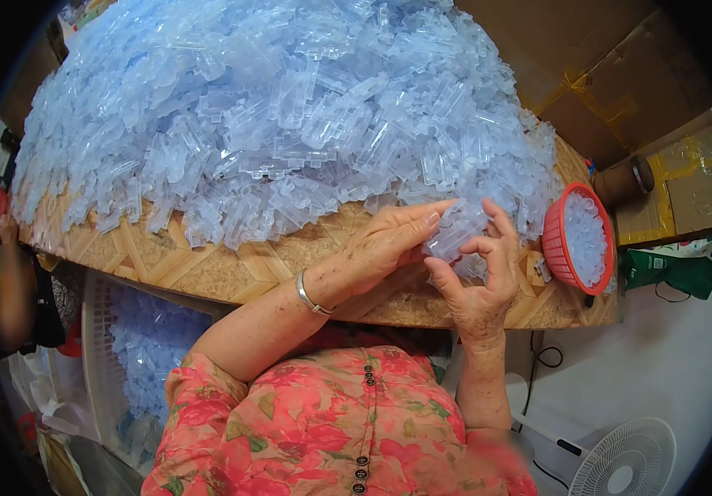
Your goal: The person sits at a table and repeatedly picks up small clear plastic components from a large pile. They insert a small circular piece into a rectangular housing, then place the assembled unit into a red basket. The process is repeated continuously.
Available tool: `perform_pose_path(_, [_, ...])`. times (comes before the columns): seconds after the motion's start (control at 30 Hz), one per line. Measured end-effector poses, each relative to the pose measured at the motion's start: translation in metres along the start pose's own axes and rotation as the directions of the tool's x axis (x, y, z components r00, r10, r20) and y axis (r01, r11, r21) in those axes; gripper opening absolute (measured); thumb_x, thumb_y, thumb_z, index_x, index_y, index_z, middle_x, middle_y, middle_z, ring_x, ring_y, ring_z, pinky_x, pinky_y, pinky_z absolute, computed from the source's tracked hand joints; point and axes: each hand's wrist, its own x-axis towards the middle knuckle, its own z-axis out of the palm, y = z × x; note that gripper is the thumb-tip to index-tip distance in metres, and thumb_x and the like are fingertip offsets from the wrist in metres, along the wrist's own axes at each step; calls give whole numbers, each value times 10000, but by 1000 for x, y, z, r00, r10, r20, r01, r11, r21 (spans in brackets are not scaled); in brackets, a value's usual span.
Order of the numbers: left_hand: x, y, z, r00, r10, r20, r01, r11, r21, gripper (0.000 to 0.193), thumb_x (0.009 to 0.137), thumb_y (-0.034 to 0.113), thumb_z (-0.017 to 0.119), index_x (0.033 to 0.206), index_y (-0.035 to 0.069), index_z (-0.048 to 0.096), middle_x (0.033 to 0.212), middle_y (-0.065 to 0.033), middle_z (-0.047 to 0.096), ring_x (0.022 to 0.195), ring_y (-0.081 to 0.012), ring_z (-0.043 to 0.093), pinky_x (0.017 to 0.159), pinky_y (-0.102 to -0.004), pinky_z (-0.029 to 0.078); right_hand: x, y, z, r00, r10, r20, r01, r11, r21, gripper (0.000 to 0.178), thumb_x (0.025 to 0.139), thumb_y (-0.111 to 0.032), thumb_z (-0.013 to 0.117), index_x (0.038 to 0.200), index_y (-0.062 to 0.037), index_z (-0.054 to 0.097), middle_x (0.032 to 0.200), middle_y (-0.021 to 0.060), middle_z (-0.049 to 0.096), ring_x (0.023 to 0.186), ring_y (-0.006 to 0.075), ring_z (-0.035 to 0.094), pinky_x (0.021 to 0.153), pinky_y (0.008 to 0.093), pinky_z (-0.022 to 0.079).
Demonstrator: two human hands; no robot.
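Note:
Both hands meet at the table's front edge, right of centre, around a clear plastic piece. My left hand, with a silver bangle at its wrist, grips the piece from the left, fingers stretched along it and pressed together. From the right, the bent fingers of my right hand close at the piece's edge, the thumb below. Whether it is one part or several together is hard to make out. Beyond the hands rises a large heap of similar clear plastic pieces.
The round wood-patterned table carries the heap. At its right edge stands a red basket with small clear parts. A white crate of clear pieces sits below left. Cardboard borders the right; a white fan stands below.

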Motion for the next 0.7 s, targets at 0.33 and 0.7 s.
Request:
perform_pose_path(0.33, [-6, 5, 13, 997, -78, 10, 77, 991, 108, 528, 1074, 308, 489, 1486, -18, 444, 1329, -93, 599, 1201, -163, 577, 994, -331, 493, -12, -8, -12, 993, -115, -32, 118, 988, 102, 505, 699, 16, 751, 1139, -51, 513, 1452, 259, 500, 1343, 366, 515, 1106, 451, 417])
perform_pose_path(0.7, [-29, 2, 36, 998, 24, -56, -10, 971, 238, 479, 1067, 310, 521, 1468, 48, 512, 1154, 0, 639, 945, -51, 547, 737, -211, 429, -25, -18, -22, 993, 67, 97, -91, 959, 269, 894, 673, -67, 866, 1450, -8, 429, 1479, 185, 503, 1338, 325, 523, 1132, 422, 405])
